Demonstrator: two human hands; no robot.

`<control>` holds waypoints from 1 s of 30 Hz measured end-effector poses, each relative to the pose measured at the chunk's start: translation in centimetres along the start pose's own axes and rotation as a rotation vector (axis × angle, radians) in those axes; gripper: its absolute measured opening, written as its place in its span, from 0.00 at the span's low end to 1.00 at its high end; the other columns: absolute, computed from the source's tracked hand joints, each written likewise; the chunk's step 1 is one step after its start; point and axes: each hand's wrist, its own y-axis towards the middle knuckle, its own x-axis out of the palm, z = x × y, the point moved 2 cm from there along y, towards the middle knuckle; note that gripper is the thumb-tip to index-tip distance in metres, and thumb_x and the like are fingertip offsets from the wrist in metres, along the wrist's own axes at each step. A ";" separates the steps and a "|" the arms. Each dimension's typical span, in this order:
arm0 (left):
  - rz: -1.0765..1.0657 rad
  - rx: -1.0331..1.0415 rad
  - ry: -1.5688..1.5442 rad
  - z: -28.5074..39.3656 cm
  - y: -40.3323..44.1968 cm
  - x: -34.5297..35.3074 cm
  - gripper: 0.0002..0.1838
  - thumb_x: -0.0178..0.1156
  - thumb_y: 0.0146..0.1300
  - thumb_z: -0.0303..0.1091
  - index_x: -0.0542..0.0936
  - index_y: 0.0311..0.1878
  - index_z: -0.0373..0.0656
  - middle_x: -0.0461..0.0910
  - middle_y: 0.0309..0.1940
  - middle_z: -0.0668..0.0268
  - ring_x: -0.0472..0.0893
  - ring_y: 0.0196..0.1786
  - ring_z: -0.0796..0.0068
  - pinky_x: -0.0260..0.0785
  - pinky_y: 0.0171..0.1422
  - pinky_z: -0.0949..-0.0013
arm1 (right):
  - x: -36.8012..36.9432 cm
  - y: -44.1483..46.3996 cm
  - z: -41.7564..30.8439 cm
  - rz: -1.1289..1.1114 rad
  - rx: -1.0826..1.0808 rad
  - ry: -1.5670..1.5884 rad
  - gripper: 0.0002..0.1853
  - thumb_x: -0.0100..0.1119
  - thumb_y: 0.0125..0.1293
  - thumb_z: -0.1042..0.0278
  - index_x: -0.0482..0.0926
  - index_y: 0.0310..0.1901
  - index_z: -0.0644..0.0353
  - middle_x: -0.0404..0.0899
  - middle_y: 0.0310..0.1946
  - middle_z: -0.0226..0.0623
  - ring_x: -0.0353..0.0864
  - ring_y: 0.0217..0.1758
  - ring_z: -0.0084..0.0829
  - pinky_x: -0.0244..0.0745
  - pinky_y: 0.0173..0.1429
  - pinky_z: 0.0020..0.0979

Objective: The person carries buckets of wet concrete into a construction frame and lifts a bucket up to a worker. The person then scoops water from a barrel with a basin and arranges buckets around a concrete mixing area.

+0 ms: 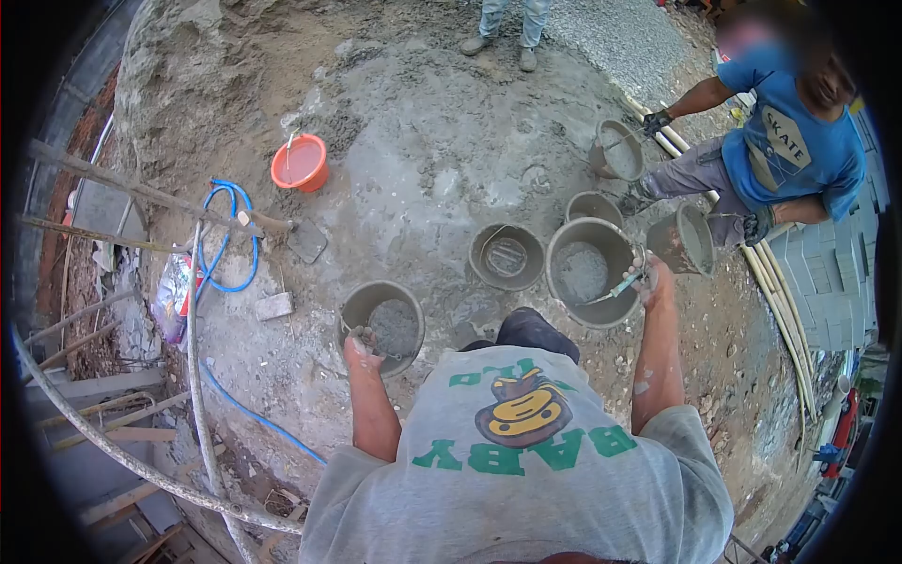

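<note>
My left hand (362, 346) is closed at the near left edge of a dark bucket (413, 305) with grey wet mix inside. Its exact hold, on rim or handle, is hard to make out. My right hand (652, 280) is closed around the handle of a larger dark bucket (554, 254), also holding grey mix; a green grip (627, 284) shows on that handle. Between these two buckets stands another bucket (479, 258) with ridges showing at its bottom. One more bucket (592, 199) sits just behind the one at my right hand.
A co-worker in a blue shirt (808, 117) stands at right, gloved hands near a tilted bucket (691, 249) and another bucket (601, 164). Another person's legs (512, 19) show at the back. An orange bucket (319, 174), hoe (272, 224), blue hose (225, 284) and poles (197, 376) are left.
</note>
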 end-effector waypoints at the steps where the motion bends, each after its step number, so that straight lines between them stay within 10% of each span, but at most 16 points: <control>1: 0.026 -0.028 0.050 0.5 -1.5 1.2 0.07 0.50 0.52 0.38 0.74 0.34 0.52 0.74 0.25 0.73 0.73 0.33 0.76 0.46 0.58 0.42 | 1.2 -0.1 -0.6 0.000 -0.007 0.012 0.10 0.46 0.58 0.65 0.68 0.39 0.59 0.70 0.24 0.33 0.70 0.25 0.30 0.74 0.33 0.37; 4: -0.045 -0.005 0.070 0.9 0.6 2.9 0.08 0.50 0.53 0.40 0.75 0.36 0.55 0.75 0.28 0.75 0.73 0.36 0.76 0.31 0.58 0.35 | 4.5 0.6 -2.0 -0.007 -0.039 0.082 0.09 0.47 0.58 0.66 0.68 0.39 0.59 0.69 0.24 0.33 0.70 0.25 0.31 0.74 0.34 0.37; 16: -0.187 -0.035 0.419 4.8 4.5 17.7 0.10 0.52 0.54 0.42 0.73 0.38 0.52 0.76 0.33 0.71 0.74 0.39 0.73 0.59 0.45 0.63 | 17.9 16.0 -5.3 -0.058 -0.163 0.430 0.07 0.50 0.55 0.70 0.70 0.36 0.60 0.70 0.23 0.31 0.69 0.23 0.26 0.74 0.32 0.32; 30: -0.103 -0.042 0.673 -1.7 22.6 42.0 0.11 0.54 0.57 0.43 0.75 0.33 0.44 0.77 0.27 0.65 0.77 0.27 0.72 0.67 0.30 0.69 | 23.6 45.6 9.1 0.375 -0.017 -0.081 0.05 0.42 0.54 0.79 0.67 0.33 0.62 0.71 0.21 0.38 0.71 0.19 0.30 0.69 0.22 0.29</control>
